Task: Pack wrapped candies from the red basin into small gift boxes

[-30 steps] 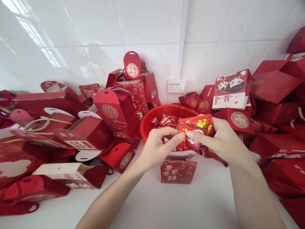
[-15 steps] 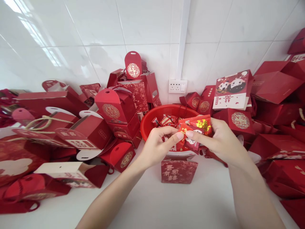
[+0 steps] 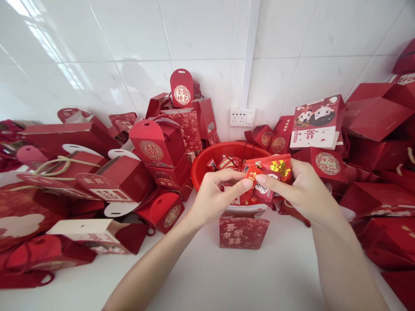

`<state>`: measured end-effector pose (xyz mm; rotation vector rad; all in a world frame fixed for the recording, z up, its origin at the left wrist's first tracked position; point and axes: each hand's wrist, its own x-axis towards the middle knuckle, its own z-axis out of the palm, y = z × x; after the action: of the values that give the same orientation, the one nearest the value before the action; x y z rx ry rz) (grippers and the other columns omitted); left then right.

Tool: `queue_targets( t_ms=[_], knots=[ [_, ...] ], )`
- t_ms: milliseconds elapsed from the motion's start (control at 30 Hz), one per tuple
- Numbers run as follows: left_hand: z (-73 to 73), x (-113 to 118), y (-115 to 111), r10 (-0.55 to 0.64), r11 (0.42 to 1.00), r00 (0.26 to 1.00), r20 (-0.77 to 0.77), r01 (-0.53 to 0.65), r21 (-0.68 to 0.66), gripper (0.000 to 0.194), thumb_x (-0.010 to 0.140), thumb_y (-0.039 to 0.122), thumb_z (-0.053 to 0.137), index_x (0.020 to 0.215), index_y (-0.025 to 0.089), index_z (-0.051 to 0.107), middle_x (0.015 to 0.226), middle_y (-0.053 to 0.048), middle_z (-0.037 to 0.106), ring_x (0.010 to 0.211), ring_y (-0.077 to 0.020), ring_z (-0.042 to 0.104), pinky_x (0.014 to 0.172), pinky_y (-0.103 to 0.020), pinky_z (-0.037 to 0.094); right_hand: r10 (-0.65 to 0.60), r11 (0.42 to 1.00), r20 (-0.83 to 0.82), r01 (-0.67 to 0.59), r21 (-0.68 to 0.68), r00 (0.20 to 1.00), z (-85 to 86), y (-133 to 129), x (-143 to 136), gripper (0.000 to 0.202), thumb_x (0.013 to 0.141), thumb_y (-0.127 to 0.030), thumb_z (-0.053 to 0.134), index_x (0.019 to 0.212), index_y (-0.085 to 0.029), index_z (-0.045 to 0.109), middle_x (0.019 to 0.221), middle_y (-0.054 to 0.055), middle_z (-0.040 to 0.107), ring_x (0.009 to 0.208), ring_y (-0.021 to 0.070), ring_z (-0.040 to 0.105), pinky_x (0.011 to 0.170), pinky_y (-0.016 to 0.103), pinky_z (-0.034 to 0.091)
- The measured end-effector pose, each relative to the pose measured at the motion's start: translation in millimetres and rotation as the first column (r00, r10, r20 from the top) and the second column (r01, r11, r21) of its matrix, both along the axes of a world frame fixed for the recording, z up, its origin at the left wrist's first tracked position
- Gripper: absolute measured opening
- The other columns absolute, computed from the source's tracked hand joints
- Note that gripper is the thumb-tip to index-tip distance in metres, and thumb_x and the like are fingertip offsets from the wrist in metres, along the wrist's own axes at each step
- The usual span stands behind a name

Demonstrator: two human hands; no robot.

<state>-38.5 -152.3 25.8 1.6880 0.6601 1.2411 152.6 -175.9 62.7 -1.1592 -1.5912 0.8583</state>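
Observation:
Above an open red paper box [image 3: 244, 233] with pale characters on its front, my two hands are close together. My right hand [image 3: 296, 183] is closed on several red candy packets [image 3: 280, 169], one with gold print. My left hand [image 3: 218, 190] pinches a small red packet [image 3: 254, 174] with gold print, which overlaps the others. Behind the hands is a red plastic basket [image 3: 201, 162] holding many wrapped candies [image 3: 227, 163]; the hands and packets cover part of it.
Red gift boxes [image 3: 157, 142] are stacked left of the basket, and others [image 3: 113, 179] spread to the far left. More boxes [image 3: 327, 166] pile up at the right. A white tiled wall [image 3: 201, 30] with a socket panel [image 3: 242, 117] stands behind the white table [image 3: 246, 280].
My right hand and the packets in it have shifted slightly to the right. My left hand has moved very little and keeps its pinch.

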Motion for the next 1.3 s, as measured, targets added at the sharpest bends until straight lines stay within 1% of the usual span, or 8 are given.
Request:
queue_targets(
  t_ms=[167,467,600,700,867,1000,1100,1300],
  knots=[
    [-2.6,1.9,-1.3,-0.023,0.997,0.997,0.071,0.028,-0.079,0.029,0.081,0.030,0.081,0.108,0.018,0.079,0.100,-0.008,0.080,0.090,-0.0228,0.075,0.080,-0.033,0.062,-0.052,0.998,0.013,0.052,0.042,0.999,-0.3,0.2,0.0,0.032,0.077,-0.043,0.080,0.102,-0.022,0.076,0.098,0.006,0.079,0.086,0.0274,0.075,0.072,0.036,0.061],
    [0.0,-2.6,-3.7,0.088,0.995,0.996,-0.005,-0.088,0.042,0.018,0.082,0.025,0.079,0.098,0.017,0.079,0.092,-0.007,0.080,0.085,-0.0203,0.074,0.078,-0.030,0.061,-0.018,1.000,-0.011,0.018,0.009,1.000,-0.2,-1.6,-2.1,0.032,0.077,-0.041,0.080,0.104,-0.023,0.076,0.095,0.006,0.080,0.087,0.0287,0.075,0.072,0.038,0.062],
    [-1.3,-1.7,-1.3,0.040,0.999,0.999,0.033,-0.040,-0.011,0.020,0.082,0.026,0.080,0.100,0.017,0.079,0.092,-0.007,0.079,0.084,-0.0194,0.073,0.076,-0.030,0.060,-0.019,1.000,-0.026,0.019,0.025,0.999,-0.7,-1.6,-1.2,0.032,0.077,-0.039,0.080,0.104,-0.023,0.076,0.097,0.006,0.080,0.085,0.0271,0.075,0.070,0.035,0.062],
    [-2.6,1.0,1.1,-0.021,0.996,0.991,0.129,0.032,-0.088,0.025,0.079,0.026,0.082,0.102,0.017,0.078,0.096,-0.007,0.078,0.087,-0.0191,0.073,0.077,-0.029,0.061,-0.037,0.999,-0.031,0.038,0.032,0.999,-0.2,-1.5,-0.6,0.031,0.076,-0.039,0.081,0.101,-0.022,0.076,0.096,0.006,0.079,0.083,0.0259,0.075,0.068,0.034,0.061],
    [-3.5,2.9,2.7,0.024,0.989,0.974,0.223,0.010,-0.148,0.025,0.073,0.026,0.087,0.095,0.017,0.078,0.093,-0.006,0.079,0.084,-0.0179,0.074,0.078,-0.029,0.062,-0.035,0.999,-0.042,0.035,0.008,0.999,0.7,-1.9,-1.2,0.030,0.076,-0.038,0.082,0.100,-0.021,0.076,0.096,0.005,0.080,0.082,0.0251,0.075,0.067,0.032,0.060],
    [-3.9,2.2,3.5,0.062,0.990,0.970,0.236,-0.029,-0.141,0.021,0.079,0.031,0.084,0.096,0.019,0.081,0.096,-0.005,0.080,0.087,-0.0188,0.075,0.081,-0.031,0.062,-0.012,1.000,-0.042,0.013,0.017,0.999,-0.5,-1.4,-1.1,0.028,0.077,-0.034,0.082,0.101,-0.021,0.076,0.096,0.005,0.080,0.083,0.0250,0.075,0.067,0.032,0.061],
    [-4.1,2.5,3.5,0.031,0.993,0.970,0.240,-0.004,-0.116,0.022,0.080,0.031,0.083,0.100,0.021,0.082,0.098,-0.005,0.080,0.089,-0.0190,0.075,0.083,-0.031,0.062,-0.013,1.000,-0.063,0.014,0.021,0.998,-1.6,-0.7,-0.6,0.028,0.077,-0.033,0.081,0.102,-0.021,0.077,0.094,0.004,0.080,0.081,0.0242,0.075,0.066,0.031,0.060],
    [-6.2,2.9,5.0,0.020,0.994,0.970,0.244,0.007,-0.109,0.022,0.080,0.026,0.083,0.101,0.021,0.081,0.087,-0.003,0.079,0.078,-0.0152,0.073,0.075,-0.026,0.062,-0.014,1.000,-0.061,0.015,0.012,0.998,-1.8,-0.2,0.5,0.029,0.078,-0.032,0.081,0.104,-0.020,0.076,0.088,0.004,0.079,0.078,0.0233,0.075,0.063,0.030,0.060]
  ],
)
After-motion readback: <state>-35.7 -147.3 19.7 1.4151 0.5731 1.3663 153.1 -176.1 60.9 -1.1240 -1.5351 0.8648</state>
